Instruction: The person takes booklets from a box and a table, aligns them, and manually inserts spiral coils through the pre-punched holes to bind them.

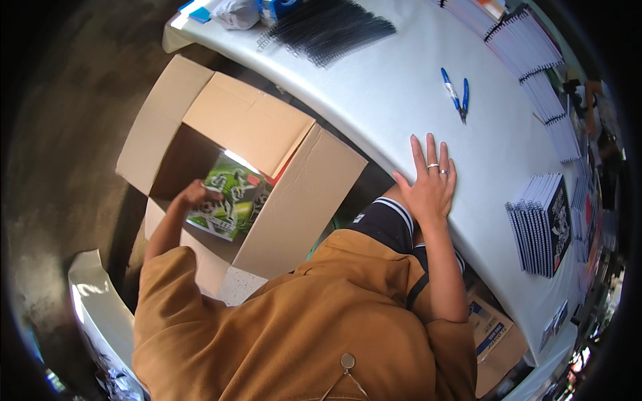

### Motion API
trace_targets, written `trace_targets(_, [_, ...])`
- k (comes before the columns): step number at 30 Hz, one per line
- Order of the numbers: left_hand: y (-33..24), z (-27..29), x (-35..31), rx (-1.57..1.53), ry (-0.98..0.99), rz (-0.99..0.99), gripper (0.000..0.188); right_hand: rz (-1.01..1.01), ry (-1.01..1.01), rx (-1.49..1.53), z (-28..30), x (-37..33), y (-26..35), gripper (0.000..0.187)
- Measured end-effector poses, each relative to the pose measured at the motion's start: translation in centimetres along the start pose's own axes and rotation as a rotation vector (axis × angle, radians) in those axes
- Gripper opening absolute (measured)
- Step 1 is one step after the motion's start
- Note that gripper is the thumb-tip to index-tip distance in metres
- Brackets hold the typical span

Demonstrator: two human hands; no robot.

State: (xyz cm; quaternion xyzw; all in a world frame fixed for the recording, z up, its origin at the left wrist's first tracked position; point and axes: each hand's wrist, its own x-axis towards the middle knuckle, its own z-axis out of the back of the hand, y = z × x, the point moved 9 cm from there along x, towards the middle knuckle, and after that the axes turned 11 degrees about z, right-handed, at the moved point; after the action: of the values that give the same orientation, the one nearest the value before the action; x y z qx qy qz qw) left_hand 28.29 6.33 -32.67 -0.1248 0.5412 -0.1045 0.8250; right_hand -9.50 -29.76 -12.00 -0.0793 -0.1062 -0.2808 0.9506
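My left hand (198, 194) reaches into an open cardboard box (257, 120) on the left, its fingers closed at the left edge of a green notebook (231, 200). The notebook's glossy cover has a football design; more covers of dark and green colour lie against it inside the box. Part of the box's inside is in shadow. On the white-covered table (374, 87), my right hand (431, 180) rests flat near the edge with fingers spread, two rings on it and nothing held. Blue-handled cutting pliers (457, 97) lie beyond its fingertips.
A bundle of black spiral binding coils (328, 33) lies at the table's far end. Stacked spiral notebooks (538, 224) stand on the right, with more bound pages (525, 43) along the far right side. Another cardboard box (495, 334) sits below the table edge.
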Motion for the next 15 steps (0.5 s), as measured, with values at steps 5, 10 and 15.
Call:
trace_targets(5, [-5.9,7.7,-17.9,-0.391,-0.193,-0.319,0.031,0.028,-0.064,0.177,0.9,-1.4,-0.5,0.069])
trace_targets(10, [-3.6,8.5,-24.3,-0.996,-0.239,-0.692,0.046,0.937,-0.271,1.448,16.5,-3.1,11.4,0.034])
trace_targets(15, [-25.4,-3.4,-24.6,-1.082,-0.13,-0.691,0.038,1.476,-0.086,1.845,27.5,-11.2,15.9,0.032])
